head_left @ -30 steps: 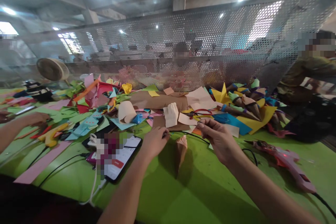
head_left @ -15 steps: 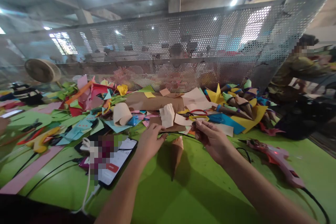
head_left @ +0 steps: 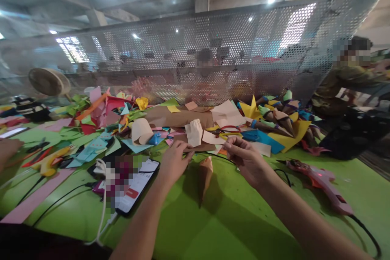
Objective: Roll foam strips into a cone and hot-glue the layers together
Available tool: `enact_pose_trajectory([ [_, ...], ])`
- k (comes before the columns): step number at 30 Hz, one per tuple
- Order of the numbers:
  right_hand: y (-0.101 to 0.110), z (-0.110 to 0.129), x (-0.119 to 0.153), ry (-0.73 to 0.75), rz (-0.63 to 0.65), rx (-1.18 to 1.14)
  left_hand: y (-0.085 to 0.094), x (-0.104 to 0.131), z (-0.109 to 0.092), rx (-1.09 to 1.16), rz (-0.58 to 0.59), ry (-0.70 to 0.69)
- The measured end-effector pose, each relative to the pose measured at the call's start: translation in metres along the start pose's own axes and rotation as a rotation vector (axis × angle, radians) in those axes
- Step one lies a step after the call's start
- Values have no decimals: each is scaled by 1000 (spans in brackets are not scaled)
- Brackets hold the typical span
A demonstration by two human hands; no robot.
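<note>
My left hand (head_left: pixel 176 160) is closed over the green table, its thumb and fingers together; a bit of brown shows at the fingertips, too small to name. Opposite it, my right hand (head_left: pixel 245 156) pinches thumb against fingers, and what lies between them is hidden. A thin black cord (head_left: pixel 213 154) runs between the two hands; whether either grips it is unclear. Below and between them lies a small brown paper cone (head_left: pixel 205 176), its point toward me. Just beyond my left fingertips stands a cream folded paper piece (head_left: pixel 194 132).
A pink glue gun (head_left: pixel 326 185) with a red light lies at right. At left are a phone (head_left: pixel 138 189) with cables and a yellow-handled tool (head_left: pixel 50 164). Coloured paper and finished cones (head_left: pixel 277 120) pile up before a perforated metal screen (head_left: pixel 183 57). Another person's hand (head_left: pixel 9 150) shows at far left.
My right fingertips have shifted slightly, and the dark bit seen at them before no longer shows. My left hand has barely moved. The other person's hand at far left reaches further in.
</note>
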State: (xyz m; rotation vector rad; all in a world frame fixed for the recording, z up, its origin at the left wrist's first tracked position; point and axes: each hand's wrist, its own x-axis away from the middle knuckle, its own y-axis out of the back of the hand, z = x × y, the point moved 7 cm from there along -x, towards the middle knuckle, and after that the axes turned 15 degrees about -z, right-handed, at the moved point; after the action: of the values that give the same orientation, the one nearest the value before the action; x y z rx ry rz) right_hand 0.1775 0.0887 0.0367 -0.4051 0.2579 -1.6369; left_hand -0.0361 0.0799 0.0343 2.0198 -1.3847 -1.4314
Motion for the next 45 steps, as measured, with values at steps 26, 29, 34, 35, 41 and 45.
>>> enact_pose_trajectory([
  [26,1,2,-1,9,-32,7,9,-1,-9,89,-104,-50],
  [29,0,0,-2,11,-21,7,9,-2,-10,89,-110,-50],
  [34,2,1,-3,7,-44,4,10,-2,-8,100,-106,-40],
  [35,3,2,-3,15,-48,4,11,-2,-8,109,-108,-34],
  [41,-7,10,9,127,25,88,13,0,-14,499,-202,204],
  [45,-30,19,32,389,140,281,-10,10,-46,1138,-115,620],
])
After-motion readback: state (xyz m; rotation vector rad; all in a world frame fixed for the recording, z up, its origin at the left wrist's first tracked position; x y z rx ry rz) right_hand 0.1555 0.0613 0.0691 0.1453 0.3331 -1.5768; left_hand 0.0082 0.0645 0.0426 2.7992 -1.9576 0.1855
